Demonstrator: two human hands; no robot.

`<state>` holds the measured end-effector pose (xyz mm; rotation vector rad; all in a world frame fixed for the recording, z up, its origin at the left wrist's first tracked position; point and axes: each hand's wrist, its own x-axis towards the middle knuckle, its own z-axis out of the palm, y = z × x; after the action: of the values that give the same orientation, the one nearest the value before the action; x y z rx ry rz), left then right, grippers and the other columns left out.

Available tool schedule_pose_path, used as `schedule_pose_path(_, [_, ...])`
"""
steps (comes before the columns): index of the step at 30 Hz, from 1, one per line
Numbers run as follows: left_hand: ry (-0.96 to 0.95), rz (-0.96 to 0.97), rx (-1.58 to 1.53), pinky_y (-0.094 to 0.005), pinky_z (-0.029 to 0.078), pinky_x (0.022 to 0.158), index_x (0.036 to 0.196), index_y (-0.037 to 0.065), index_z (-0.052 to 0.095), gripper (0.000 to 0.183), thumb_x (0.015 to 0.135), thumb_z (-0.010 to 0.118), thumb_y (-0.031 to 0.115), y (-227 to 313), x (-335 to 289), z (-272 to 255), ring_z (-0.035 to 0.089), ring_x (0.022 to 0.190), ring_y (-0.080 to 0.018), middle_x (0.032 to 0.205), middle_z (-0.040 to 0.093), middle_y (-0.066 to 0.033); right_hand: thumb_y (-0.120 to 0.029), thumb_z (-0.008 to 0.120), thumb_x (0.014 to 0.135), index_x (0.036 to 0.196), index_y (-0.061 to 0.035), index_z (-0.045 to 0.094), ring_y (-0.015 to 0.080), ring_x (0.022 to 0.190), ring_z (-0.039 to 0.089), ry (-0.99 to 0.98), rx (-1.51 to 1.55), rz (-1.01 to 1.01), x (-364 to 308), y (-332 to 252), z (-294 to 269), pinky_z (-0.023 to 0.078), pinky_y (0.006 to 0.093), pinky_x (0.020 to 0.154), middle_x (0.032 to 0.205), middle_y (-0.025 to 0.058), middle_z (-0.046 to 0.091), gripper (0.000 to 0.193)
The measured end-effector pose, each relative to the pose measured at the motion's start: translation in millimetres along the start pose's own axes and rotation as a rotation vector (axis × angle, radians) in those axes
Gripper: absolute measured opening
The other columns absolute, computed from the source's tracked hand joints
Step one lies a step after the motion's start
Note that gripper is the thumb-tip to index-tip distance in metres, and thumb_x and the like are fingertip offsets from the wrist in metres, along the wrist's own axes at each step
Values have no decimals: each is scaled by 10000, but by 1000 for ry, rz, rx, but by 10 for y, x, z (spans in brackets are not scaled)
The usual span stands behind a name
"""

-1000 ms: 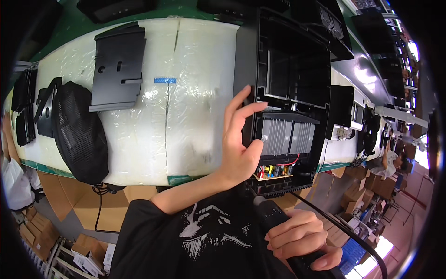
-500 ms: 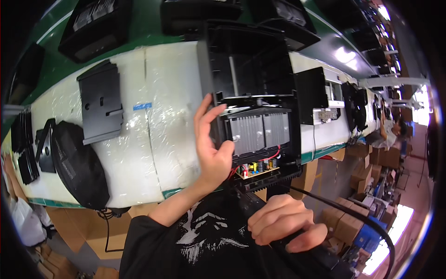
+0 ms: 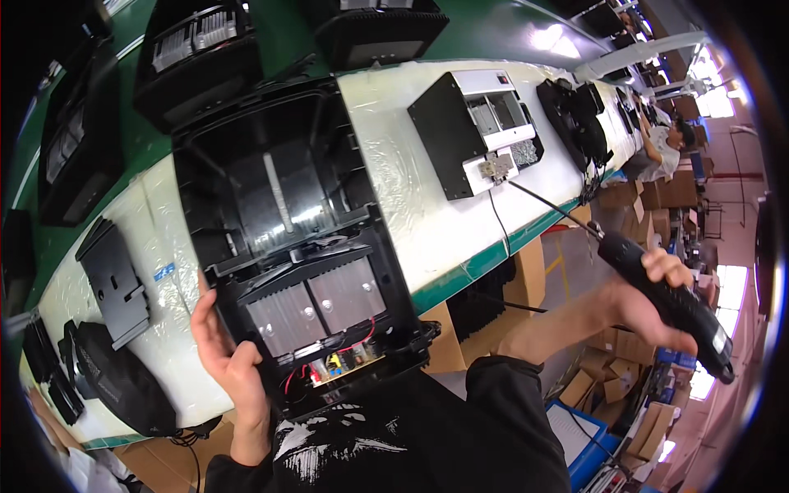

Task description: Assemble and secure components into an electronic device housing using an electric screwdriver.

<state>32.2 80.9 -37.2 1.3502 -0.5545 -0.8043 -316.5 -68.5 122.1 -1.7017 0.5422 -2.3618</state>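
Observation:
My left hand [image 3: 230,357] grips the left side of a large open black plastic housing [image 3: 386,246], thumb on its rim and fingers along its outer wall. Inside the housing sit two grey ribbed metal blocks [image 3: 316,304] and a small circuit board [image 3: 349,361] with coloured components and red wires. Out to the right, my right hand [image 3: 649,304] is wrapped round a black electric screwdriver [image 3: 666,304]. Its long thin bit reaches to the metal pick-up head of a black-and-white screw feeder [image 3: 448,135]; whether the tip carries a screw is too small to tell.
The bench [image 3: 386,123] has a white plastic-covered strip. On its left lie a flat black panel [image 3: 115,283] and a black mesh-covered part [image 3: 123,382]. More black housings [image 3: 197,57] line the green surface behind. A person [image 3: 657,152] stands farther right; cardboard boxes [image 3: 620,374] are below.
My right hand has swung from my chest out to the right, taking the screwdriver to the screw feeder. My left hand has shifted against the housing's side. The whole view has turned rightward.

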Motion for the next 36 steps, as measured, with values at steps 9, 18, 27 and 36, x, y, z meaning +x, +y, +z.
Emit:
schedule_pose_path(9, [31,76,196,-288,150,1092,1203,-2,414,756,458,340,-107,-34,31,-2,241,1356,-277,1449,275,-199,-769,206,803,1233,-88,336,215,476,499,-98,109,81,-144,653,-76,439,332,444,675,122,528,816])
schedule_pose_path(18, [51,53,218,-282,142,1090,1193,-5,422,750,454,339,-96,-46,32,-38,233,1358,-278,1439,290,-206,-765,346,778,1059,-70,513,169,521,477,-237,40,428,262,1122,255,408,322,491,650,76,506,768])
schedule_pose_path(27, [2,73,40,-282,197,1078,1204,-25,397,750,465,345,-140,-23,92,-22,258,1352,-282,1426,299,-232,-453,387,925,1155,-69,461,191,466,481,-355,-261,602,319,1516,804,400,301,436,619,97,506,453])
schedule_pose_path(36, [-49,143,47,-308,141,1094,1199,-36,388,762,440,353,-102,-82,96,-116,226,1365,-307,1427,281,-259,-592,652,719,1073,-16,474,221,632,557,-794,549,622,523,31,635,467,359,593,743,85,536,699])
